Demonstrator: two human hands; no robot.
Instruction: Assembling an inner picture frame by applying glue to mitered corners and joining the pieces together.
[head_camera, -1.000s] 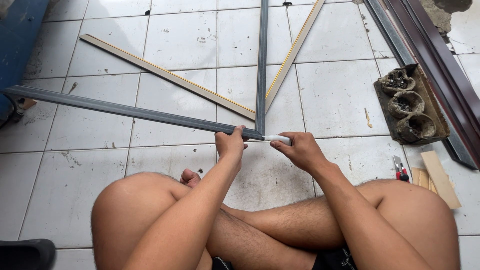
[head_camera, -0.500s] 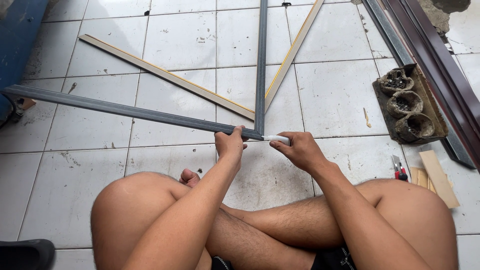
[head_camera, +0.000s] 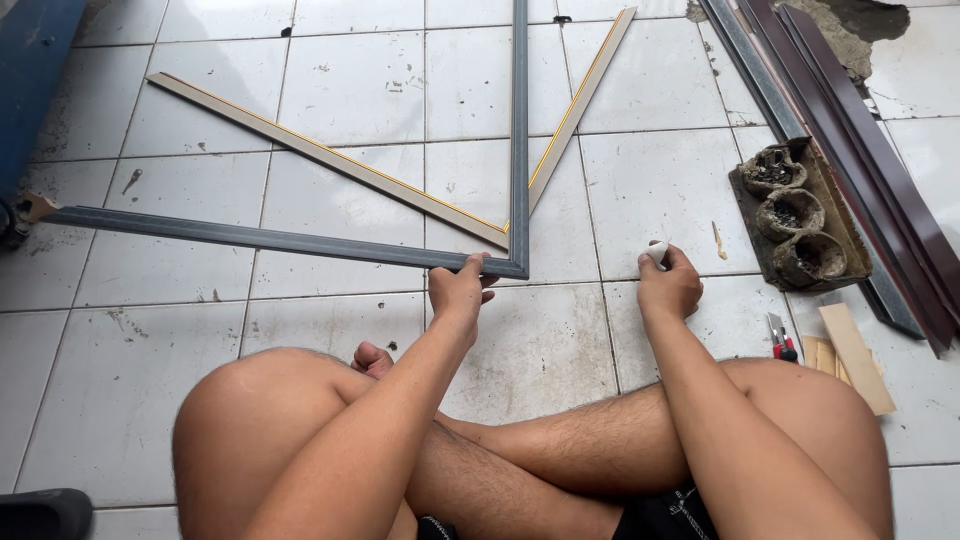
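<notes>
A person sits cross-legged on a floor (head_camera: 330, 80) of white glossy tiles, stained with grey dirt along the joints. The left hand (head_camera: 460, 290) is closed on the grey frame (head_camera: 519, 150), a thin metal profile with a matt, slightly scratched surface; the fingers curl over its lower bar just beside the mitred corner, where the long bar running to the left meets the bar going straight up. The right hand (head_camera: 668, 287) rests on the tile to the right of that corner, apart from the frame, and is curled loosely around a small white object (head_camera: 656, 252), rounded and smooth; what it is, the picture does not show clearly. Inside the grey corner lie two beige strips (head_camera: 330, 160), flat and pale with a thin yellow edge, which meet in a second angle. At the right stands a brown tray (head_camera: 835, 215), rough and dirty, with three round cups of dark crusted material. Beside it lie long dark red profiles (head_camera: 880, 160), smooth and shiny. Near the right knee are a small red-handled cutter (head_camera: 780, 340) and flat pale wood pieces (head_camera: 855, 355). A blue object (head_camera: 35, 70) is at the left edge.
</notes>
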